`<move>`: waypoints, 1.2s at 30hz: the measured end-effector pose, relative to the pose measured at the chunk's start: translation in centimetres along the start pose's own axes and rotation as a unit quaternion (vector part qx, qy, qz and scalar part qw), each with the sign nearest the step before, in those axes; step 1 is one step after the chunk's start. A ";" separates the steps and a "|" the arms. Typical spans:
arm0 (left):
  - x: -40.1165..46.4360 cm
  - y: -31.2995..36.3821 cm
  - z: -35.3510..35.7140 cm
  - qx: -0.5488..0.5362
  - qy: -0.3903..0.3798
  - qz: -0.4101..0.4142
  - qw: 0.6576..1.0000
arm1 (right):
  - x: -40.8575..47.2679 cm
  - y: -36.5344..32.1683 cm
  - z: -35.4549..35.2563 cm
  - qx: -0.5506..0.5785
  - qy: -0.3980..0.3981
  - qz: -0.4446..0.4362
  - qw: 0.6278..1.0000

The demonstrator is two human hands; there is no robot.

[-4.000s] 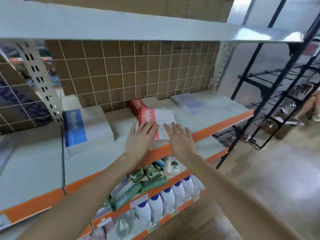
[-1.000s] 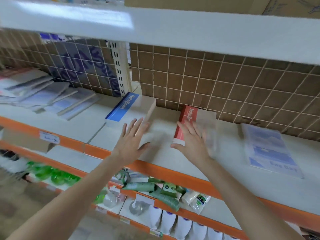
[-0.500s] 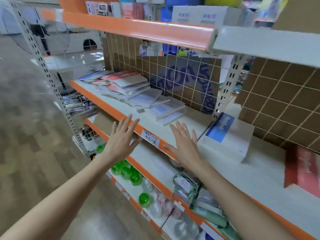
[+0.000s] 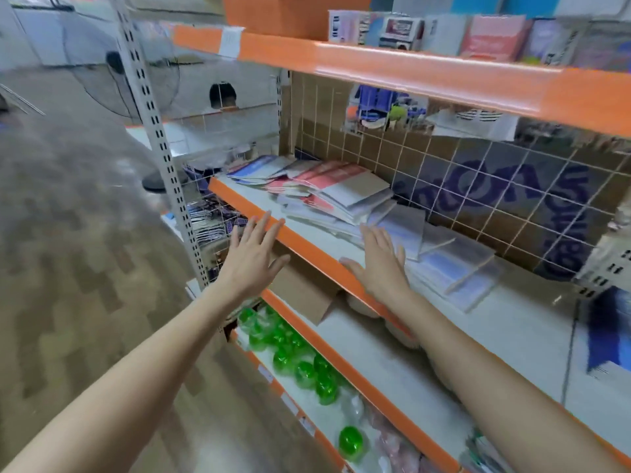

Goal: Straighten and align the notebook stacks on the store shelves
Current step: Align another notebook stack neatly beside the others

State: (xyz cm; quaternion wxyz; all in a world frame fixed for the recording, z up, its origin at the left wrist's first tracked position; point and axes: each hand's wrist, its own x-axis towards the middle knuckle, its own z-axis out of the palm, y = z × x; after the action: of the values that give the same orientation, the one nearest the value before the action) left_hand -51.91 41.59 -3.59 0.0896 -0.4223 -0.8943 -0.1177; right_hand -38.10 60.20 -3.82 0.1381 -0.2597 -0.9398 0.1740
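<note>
Notebooks [image 4: 345, 192] are seen fanned out in a slumped, overlapping pile on the white shelf [image 4: 512, 322] behind the orange front lip, with flatter clear-wrapped packs [image 4: 454, 264] spread just beside them toward the right. Both hands are held flat with the fingers straight and spread, and nothing is gripped by either. The left hand [image 4: 251, 256] is raised in front of the shelf edge, apart from the pile; the right hand [image 4: 380, 262] is laid over the lip, its fingertips close to the nearest covers, though contact cannot be confirmed.

A slide is judged the main risk: if the loose pile is pushed from one side only, the slick covers could be sent skidding toward the mesh backing or off the open left end. The wrapped packs could also be shifted further out of line by a sideways sweep.

Large blue lettering is visible behind the wire grid, but it cannot be read. A small white tag on the upper shelf edge is too blurred to make out.
</note>
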 end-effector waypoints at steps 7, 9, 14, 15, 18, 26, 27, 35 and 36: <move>11.7 -4.0 1.8 0.026 -0.032 0.076 0.996 | 11.4 -0.9 2.1 -0.015 0.032 0.037 0.999; 15.2 -4.6 2.3 0.024 -0.044 0.094 0.994 | 14.4 -1.0 2.9 -0.026 0.041 0.059 0.997; 23.0 -5.1 3.7 0.049 -0.076 0.184 0.979 | 19.4 -0.7 4.4 -0.051 0.010 0.098 0.994; 24.3 -5.1 4.2 0.052 -0.079 0.207 0.974 | 19.9 -0.5 4.6 -0.052 0.010 0.110 0.993; 27.1 -4.9 5.6 0.062 -0.106 0.254 0.959 | 20.4 -0.2 5.2 -0.066 -0.011 0.131 0.989; 29.1 -6.5 7.8 0.011 -0.153 0.355 0.922 | 19.2 -2.2 6.7 -0.084 0.013 0.183 0.979; 28.7 -6.7 7.8 0.001 -0.135 0.362 0.922 | 18.9 -2.7 6.9 -0.090 0.000 0.204 0.975; 24.7 -8.4 7.6 -0.005 -0.007 0.414 0.910 | 14.1 -8.4 8.8 -0.155 -0.017 0.252 0.955; 24.1 -8.5 7.6 -0.004 -0.008 0.426 0.905 | 13.1 -9.2 9.1 -0.157 -0.010 0.260 0.953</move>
State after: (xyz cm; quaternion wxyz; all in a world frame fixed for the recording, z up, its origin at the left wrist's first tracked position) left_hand -74.05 56.26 -5.73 0.1223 -0.7645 -0.6293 -0.0680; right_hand -56.20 57.52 -6.16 0.0362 -0.5121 -0.8563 0.0567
